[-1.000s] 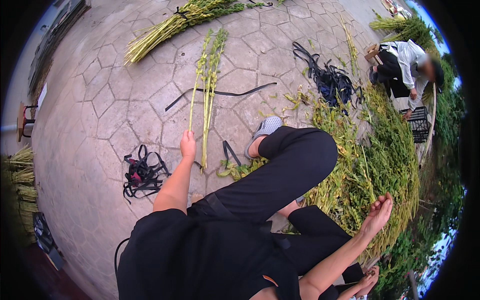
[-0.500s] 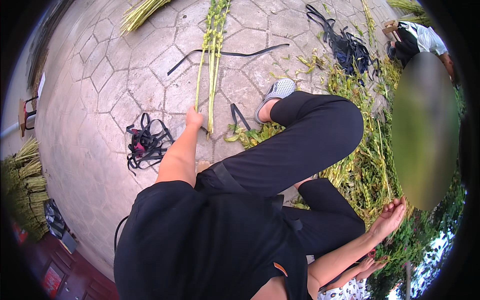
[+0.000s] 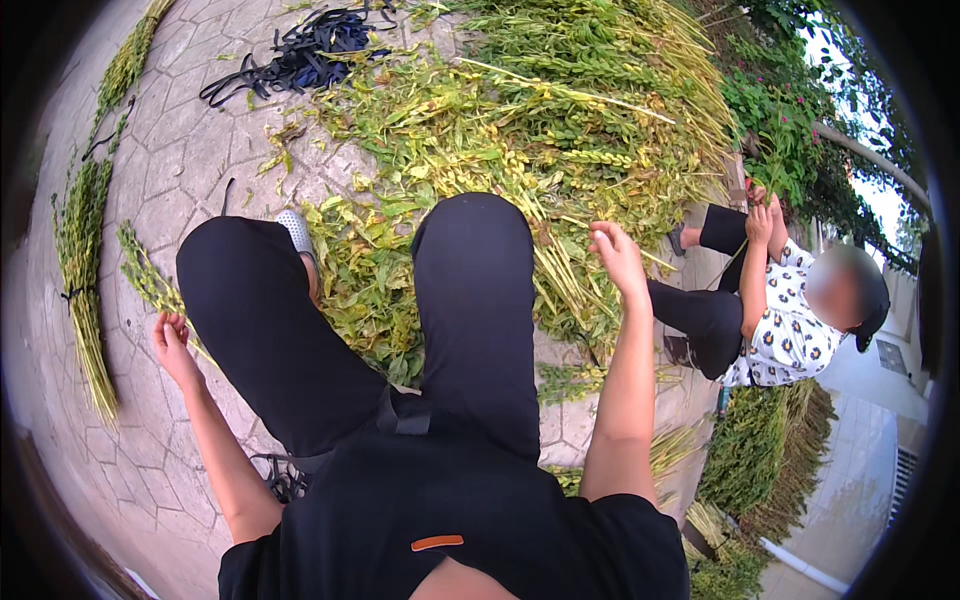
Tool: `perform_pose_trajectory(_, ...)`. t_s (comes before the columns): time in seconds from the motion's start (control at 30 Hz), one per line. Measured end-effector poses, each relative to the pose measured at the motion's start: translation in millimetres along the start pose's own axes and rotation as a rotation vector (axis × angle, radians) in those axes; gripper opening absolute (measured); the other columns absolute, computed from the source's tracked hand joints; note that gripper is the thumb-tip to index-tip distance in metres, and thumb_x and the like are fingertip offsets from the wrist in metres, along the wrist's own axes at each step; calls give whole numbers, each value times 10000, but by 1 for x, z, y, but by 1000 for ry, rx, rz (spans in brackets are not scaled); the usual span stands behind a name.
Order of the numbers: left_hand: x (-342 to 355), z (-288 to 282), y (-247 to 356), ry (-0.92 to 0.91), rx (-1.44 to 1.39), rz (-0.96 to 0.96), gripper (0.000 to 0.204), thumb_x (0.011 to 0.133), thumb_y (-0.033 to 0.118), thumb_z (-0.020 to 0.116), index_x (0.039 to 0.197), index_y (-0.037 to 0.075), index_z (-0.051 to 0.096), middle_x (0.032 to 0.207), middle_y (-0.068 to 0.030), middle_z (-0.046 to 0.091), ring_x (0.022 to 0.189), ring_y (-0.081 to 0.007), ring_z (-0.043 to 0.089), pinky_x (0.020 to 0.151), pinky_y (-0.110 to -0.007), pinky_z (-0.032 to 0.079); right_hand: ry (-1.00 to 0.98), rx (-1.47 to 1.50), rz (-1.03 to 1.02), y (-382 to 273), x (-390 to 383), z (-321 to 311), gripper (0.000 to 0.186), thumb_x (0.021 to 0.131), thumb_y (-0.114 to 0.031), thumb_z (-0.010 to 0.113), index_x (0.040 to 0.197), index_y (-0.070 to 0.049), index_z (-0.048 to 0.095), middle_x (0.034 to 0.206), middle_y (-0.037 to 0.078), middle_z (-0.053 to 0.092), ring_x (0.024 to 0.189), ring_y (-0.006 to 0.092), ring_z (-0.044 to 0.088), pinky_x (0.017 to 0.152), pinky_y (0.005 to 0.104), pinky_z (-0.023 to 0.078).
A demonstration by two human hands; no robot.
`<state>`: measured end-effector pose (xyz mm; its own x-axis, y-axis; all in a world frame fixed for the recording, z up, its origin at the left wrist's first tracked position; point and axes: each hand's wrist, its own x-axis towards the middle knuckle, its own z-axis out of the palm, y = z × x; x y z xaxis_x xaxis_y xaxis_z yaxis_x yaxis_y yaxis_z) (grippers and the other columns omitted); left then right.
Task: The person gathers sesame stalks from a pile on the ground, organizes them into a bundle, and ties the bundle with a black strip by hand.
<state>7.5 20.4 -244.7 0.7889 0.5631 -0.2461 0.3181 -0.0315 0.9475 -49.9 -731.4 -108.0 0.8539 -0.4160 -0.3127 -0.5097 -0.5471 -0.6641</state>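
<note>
My left hand [image 3: 175, 347] is beside my left knee, its fingers bent closed at a small bunch of green podded stalks [image 3: 148, 272]. My leg partly hides the bunch's lower ends. To the right of my right knee, my right hand [image 3: 618, 258] is held over the heap of stalks, fingers loosely curved and apart. I make out nothing in it. Thin pale stalks [image 3: 560, 262] lie near that hand. Between my knees and beyond them spreads a heap of yellow-green leaves [image 3: 370, 250].
Tied green bundles [image 3: 88, 250] lie on the paving at left. A tangle of dark straps [image 3: 310, 48] is at the far side, another [image 3: 285, 478] by my left hip. A seated person [image 3: 785, 325] handles stalks at right. More bundles [image 3: 760, 450] stand behind that person.
The view has swung right, bringing the leaf heap and seated person further in. My left hand remains by the stalk bunch; my right hand is still over the heap.
</note>
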Motion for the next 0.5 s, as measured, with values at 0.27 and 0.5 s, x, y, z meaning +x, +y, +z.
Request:
perform_pose_trajectory(0.27,-31,179,317,-527,-95,593,354,1024,184,441,1304,-23,501,1158,-122,617,1065,-176,608,973,-304,460,-171,-412,98,133,12,141,338,850,-205,671,1143,-43,628,1115,161,652,1045,300,620,897,389,488)
perform_pose_trajectory(0.5,-131,335,351,-1001,-32,752,259,1010,177,473,1155,25,623,922,-42,660,832,-95,625,764,-221,466,114,-706,267,152,8,198,466,785,-153,715,1171,-83,463,1060,164,619,960,338,638,812,475,502)
